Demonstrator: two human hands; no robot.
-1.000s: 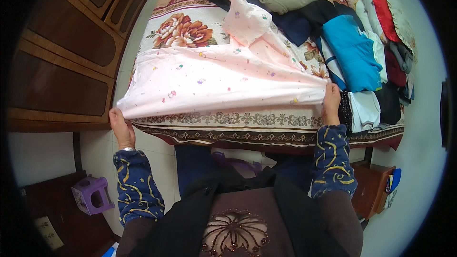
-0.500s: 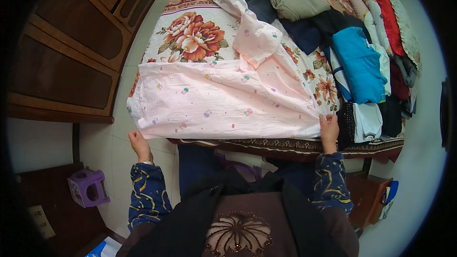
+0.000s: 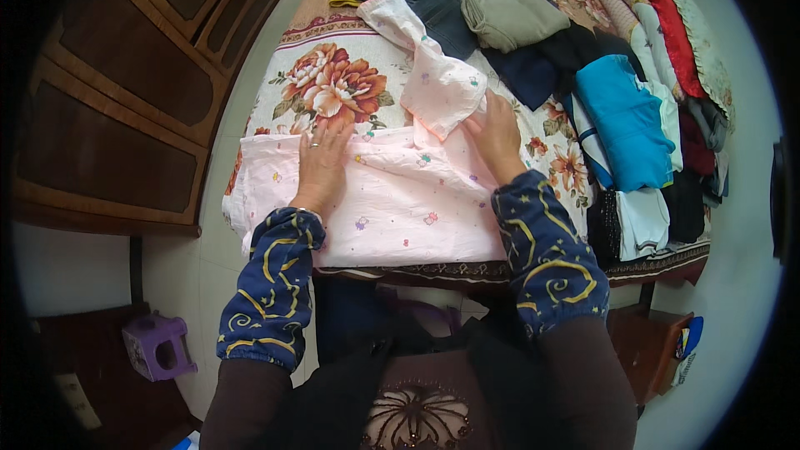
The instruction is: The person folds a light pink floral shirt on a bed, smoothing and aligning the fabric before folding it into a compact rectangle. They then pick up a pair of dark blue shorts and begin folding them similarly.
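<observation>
A pale pink pajama top [image 3: 392,217] with small coloured prints lies folded along the near edge of the bed. Its sleeve [image 3: 442,87] is bent upward and points away from me. My left hand [image 3: 323,162] rests flat on the upper edge of the cloth, fingers spread and a ring showing. At the right edge of the sleeve is my right hand [image 3: 498,140], its fingers curled against the cloth; the fingertips are partly hidden. Both forearms wear blue sleeve covers with yellow swirls.
Folded clothes lie on the right of the bed: a blue garment [image 3: 625,125], a white one [image 3: 642,221] and beige trousers [image 3: 512,18]. Dark jeans [image 3: 442,12] are behind the sleeve. Wooden cabinets [image 3: 117,92] stand left, with a purple stool [image 3: 158,346] below.
Both hands have left the garment's lower corners and moved inward and up. The left now presses on the upper edge; the right is at the sleeve. The upper edge sits slightly nearer me.
</observation>
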